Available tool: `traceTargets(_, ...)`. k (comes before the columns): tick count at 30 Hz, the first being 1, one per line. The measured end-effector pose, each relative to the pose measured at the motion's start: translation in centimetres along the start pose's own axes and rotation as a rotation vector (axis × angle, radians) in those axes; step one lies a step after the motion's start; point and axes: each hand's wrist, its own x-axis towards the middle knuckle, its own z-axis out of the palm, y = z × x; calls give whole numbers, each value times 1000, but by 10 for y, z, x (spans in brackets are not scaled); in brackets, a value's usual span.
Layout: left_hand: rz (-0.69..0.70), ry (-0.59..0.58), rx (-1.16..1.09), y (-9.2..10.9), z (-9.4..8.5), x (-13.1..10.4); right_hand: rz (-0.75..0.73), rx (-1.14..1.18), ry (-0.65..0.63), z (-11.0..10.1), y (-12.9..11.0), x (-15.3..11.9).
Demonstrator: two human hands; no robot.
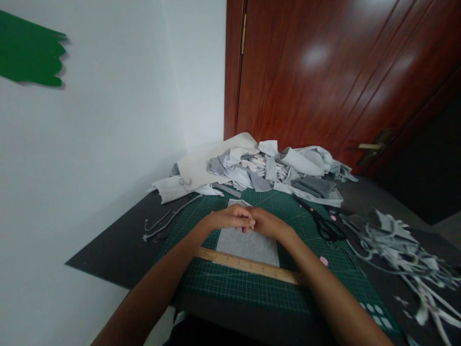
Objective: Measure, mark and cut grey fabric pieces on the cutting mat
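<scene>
Over cloth (248,247), left hand (232,217) meets right hand (265,222); grip contents unclear; ruler (248,265) along near edge.

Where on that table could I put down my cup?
There's bare room on the dark table between the wall and the cords, and on the mat between the ruler and its near edge. It's crowded with cloth at the back and strips on the right.
</scene>
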Motion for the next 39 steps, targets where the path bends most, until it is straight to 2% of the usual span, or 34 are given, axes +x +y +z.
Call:
traceTargets(3,-45,33,62,-14,7,6,185,-157,-39,-8,-4,-7)
traceTargets(5,-96,10,178,-20,14,9,295,-244,-54,-11,-6,-10)
traceTargets(10,-106,20,613,-16,30,8,402,-377,-64,-12,-3,-11)
traceTargets(13,-84,28,749,-10,34,8,480,-423,-13,-12,2,-8)
traceTargets(20,-93,-3,756,-12,32,7,680,-548,193,-7,24,-3)
traceTargets(23,-89,-16,727,-14,30,8,666,-573,207,-9,32,-7)
traceTargets(28,-102,-37,680,-15,29,8,646,-567,90,-20,38,-15)
traceTargets(32,-94,8,681,-12,32,7,571,-541,84,-19,43,-14)
traceTargets(37,-107,51,616,-11,36,8,564,-518,63,-13,52,-14)
traceTargets(39,-126,113,628,-11,36,10,564,-508,55,-14,53,-17)
